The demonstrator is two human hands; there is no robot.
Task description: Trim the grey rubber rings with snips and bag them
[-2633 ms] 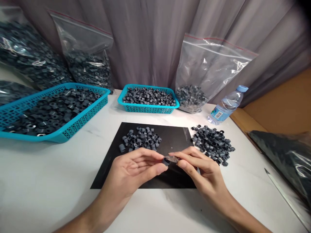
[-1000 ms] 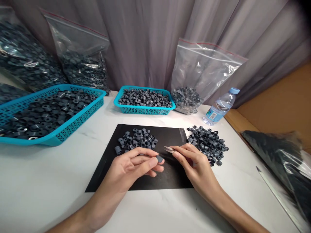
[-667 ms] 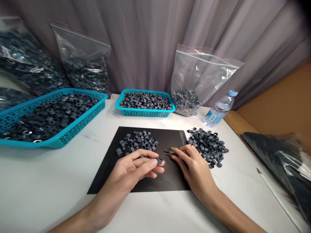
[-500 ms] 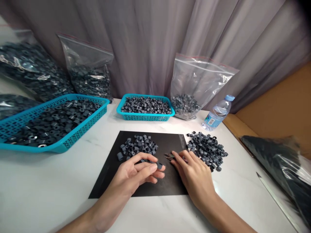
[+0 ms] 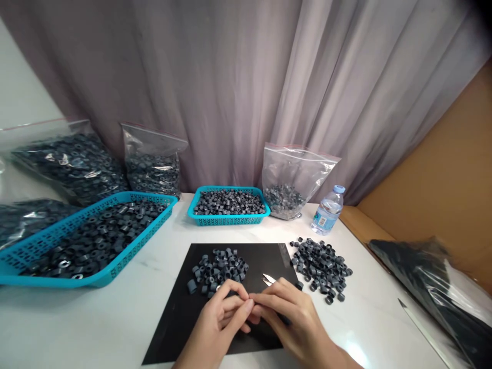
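Note:
My left hand is closed in a pinch over the black mat. The small grey plastic ring seen in it earlier is now hidden by the fingers. My right hand is also closed, its thumb and index tips meeting the left fingertips. What the right fingers grip is covered. Past the right knuckles, the metal tips of a nipper-like tool show on the mat; the rest of it is hidden. A heap of grey rings lies on the mat behind my left hand, and another heap sits right of the mat.
A large blue basket of dark rings stands left, a smaller blue basket at the back. Zip bags of parts lean against the curtain. A water bottle and a dark plastic bag are on the right.
My right hand has left the tool and moved left to meet my left fingertips. The ring in my left hand has gone out of sight. The camera has tilted up.

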